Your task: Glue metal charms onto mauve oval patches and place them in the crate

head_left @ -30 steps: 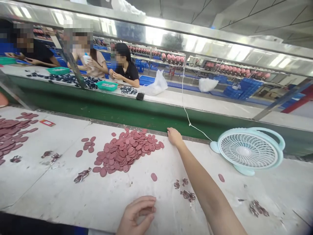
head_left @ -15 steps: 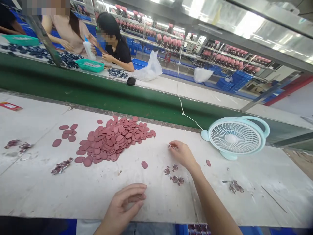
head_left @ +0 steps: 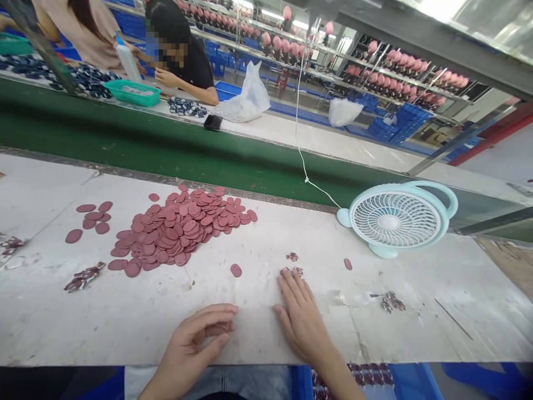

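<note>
Head view: right hand (head_left: 303, 322) spread nearly flat, fingertips at scraps (head_left: 292, 256) toward 12 o'clock, where low, light contact suits; left hand (head_left: 183, 347) curled, pinch indeterminable.

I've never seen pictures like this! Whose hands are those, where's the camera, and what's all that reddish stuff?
There's no robot here, just a person's bare hands, seen by a camera worn on that person's head. The white table holds a big pile of flat, reddish ovals, with a few lying apart. A pale blue fan stands to the right. The right hand lies open, its fingertips at some small dark scraps. The left hand is curled; I can't tell whether it holds anything.
</note>
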The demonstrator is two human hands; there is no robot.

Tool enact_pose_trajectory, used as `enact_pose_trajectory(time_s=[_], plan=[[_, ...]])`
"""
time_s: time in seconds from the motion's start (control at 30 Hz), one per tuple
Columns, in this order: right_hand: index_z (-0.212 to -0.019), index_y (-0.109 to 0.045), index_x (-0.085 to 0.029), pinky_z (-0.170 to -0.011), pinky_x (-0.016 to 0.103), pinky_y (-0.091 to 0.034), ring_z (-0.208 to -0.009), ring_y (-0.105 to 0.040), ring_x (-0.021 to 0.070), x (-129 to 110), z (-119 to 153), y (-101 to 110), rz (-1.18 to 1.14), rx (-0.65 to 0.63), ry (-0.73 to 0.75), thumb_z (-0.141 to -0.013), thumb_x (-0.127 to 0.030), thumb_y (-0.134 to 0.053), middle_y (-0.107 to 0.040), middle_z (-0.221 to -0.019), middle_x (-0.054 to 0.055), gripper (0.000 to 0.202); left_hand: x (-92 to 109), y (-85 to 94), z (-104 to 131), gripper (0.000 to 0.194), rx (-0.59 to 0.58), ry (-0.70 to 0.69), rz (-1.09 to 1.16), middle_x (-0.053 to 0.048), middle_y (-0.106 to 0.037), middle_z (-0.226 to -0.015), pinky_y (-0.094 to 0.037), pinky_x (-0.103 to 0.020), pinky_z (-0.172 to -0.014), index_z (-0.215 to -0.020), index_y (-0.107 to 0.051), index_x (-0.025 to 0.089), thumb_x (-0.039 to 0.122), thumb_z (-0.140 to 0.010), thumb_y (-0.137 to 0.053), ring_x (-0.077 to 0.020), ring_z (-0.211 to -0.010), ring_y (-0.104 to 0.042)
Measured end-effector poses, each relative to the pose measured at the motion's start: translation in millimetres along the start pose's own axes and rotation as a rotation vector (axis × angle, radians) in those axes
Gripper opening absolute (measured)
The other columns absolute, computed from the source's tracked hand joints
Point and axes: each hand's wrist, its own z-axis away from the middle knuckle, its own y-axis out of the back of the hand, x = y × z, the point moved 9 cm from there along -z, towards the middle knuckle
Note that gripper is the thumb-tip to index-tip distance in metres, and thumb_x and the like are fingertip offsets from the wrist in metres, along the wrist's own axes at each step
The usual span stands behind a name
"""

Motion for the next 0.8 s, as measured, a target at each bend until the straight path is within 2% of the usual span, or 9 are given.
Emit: enact_pose_trajectory(time_s=[0.23, 0.33, 0.43, 0.5, 0.53, 0.6, 0.67, 0.73, 0.8], plan=[[-0.163, -0.017, -0.020, -0.121, 0.058, -0.034, -0.155, -0.020, 0.0309, 3.2, 34.7, 0.2, -0.202, 0.003, -0.110, -0.102, -0.028, -0.049, -0.027, -0.167, 0.011, 0.069, -0.6, 0.5, 3.1, 0.024, 0.010, 0.004, 0.010, -0.013, -0.071, -0.128, -0.063, -0.041, -0.090, -0.112, -0.076, 0.026, 0.020, -0.091, -0.067, -0.0295, -0.111, -0.071], [-0.158, -0.035, -0.026, -0.122, 0.061, -0.029, -0.153, -0.025, 0.0330, 5.5, 55.1, 3.1, -0.474, 0.017, -0.221, -0.100, -0.029, -0.054, -0.034, -0.164, 0.008, 0.061, -3.2, 3.0, 3.5, 0.023, 0.025, 0.037, 0.052, -0.012, -0.071, -0.128, -0.062, -0.042, -0.092, -0.111, -0.077, 0.026, 0.021, -0.090, -0.068, -0.0293, -0.111, -0.071], [-0.127, -0.068, -0.027, -0.113, 0.051, -0.044, -0.133, -0.052, 0.0285, 48.0, 84.5, 19.3, -1.062, 0.390, -0.552, -0.098, -0.033, -0.059, -0.061, -0.138, 0.009, 0.032, -3.6, 8.3, 3.6, 0.021, 0.079, 0.090, 0.138, -0.012, -0.073, -0.125, -0.063, -0.038, -0.087, -0.108, -0.078, 0.025, 0.023, -0.088, -0.071, -0.0267, -0.100, -0.074], [-0.113, -0.070, -0.025, -0.083, 0.035, -0.060, -0.095, -0.065, 0.0188, 76.4, 101.8, 13.8, -1.518, 0.603, -0.726, -0.100, -0.041, -0.055, -0.068, -0.105, 0.006, 0.026, -3.6, 8.6, 5.1, 0.020, 0.128, 0.158, 0.229, -0.011, -0.076, -0.121, -0.063, -0.031, -0.078, -0.105, -0.078, 0.023, 0.026, -0.085, -0.075, -0.0244, -0.090, -0.076], [-0.116, -0.067, -0.024, -0.067, 0.028, -0.060, -0.078, -0.063, 0.0147, 84.4, 102.3, 6.7, -1.800, 0.641, -0.747, -0.101, -0.043, -0.052, -0.065, -0.095, 0.004, 0.029, -4.7, 6.4, 6.9, 0.020, 0.155, 0.210, 0.295, -0.011, -0.077, -0.118, -0.063, -0.029, -0.073, -0.103, -0.079, 0.023, 0.029, -0.084, -0.077, -0.0236, -0.087, -0.076], [-0.133, -0.053, -0.022, -0.048, 0.021, -0.053, -0.062, -0.055, 0.0108, 90.0, 88.9, -3.3, -2.436, 0.614, -0.645, -0.100, -0.046, -0.051, -0.059, -0.092, 0.002, 0.041, -8.5, -3.8, 12.8, 0.023, 0.210, 0.336, 0.454, -0.012, -0.079, -0.114, -0.060, -0.025, -0.066, -0.100, -0.079, 0.022, 0.032, -0.080, -0.081, -0.0227, -0.085, -0.076], [-0.143, -0.037, -0.020, -0.042, 0.020, -0.048, -0.059, -0.052, 0.0104, 96.3, 72.3, -5.0, -3.001, 0.580, -0.492, -0.095, -0.048, -0.058, -0.054, -0.092, 0.001, 0.060, -12.5, -22.2, 19.4, 0.024, 0.226, 0.456, 0.605, -0.012, -0.080, -0.111, -0.058, -0.022, -0.062, -0.098, -0.079, 0.022, 0.032, -0.077, -0.084, -0.0222, -0.086, -0.077], [-0.139, -0.035, -0.022, -0.039, 0.021, -0.044, -0.053, -0.045, 0.0101, 107.6, 60.0, -7.2, -3.208, 0.566, -0.458, -0.093, -0.051, -0.057, -0.047, -0.083, -0.003, 0.059, -14.3, -44.0, 23.5, 0.025, 0.179, 0.527, 0.714, -0.012, -0.080, -0.109, -0.056, -0.019, -0.061, -0.098, -0.079, 0.021, 0.031, -0.076, -0.086, -0.0222, -0.088, -0.077], [-0.128, -0.040, -0.024, -0.038, 0.020, -0.040, -0.048, -0.039, 0.0092, 111.5, 52.2, -10.2, -3.240, 0.542, -0.527, -0.096, -0.050, -0.051, -0.042, -0.076, -0.006, 0.042, -15.3, -62.8, 25.2, 0.026, 0.100, 0.554, 0.794, -0.012, -0.080, -0.110, -0.055, -0.018, -0.061, -0.100, -0.079, 0.021, 0.030, -0.076, -0.086, -0.0215, -0.090, -0.077]])
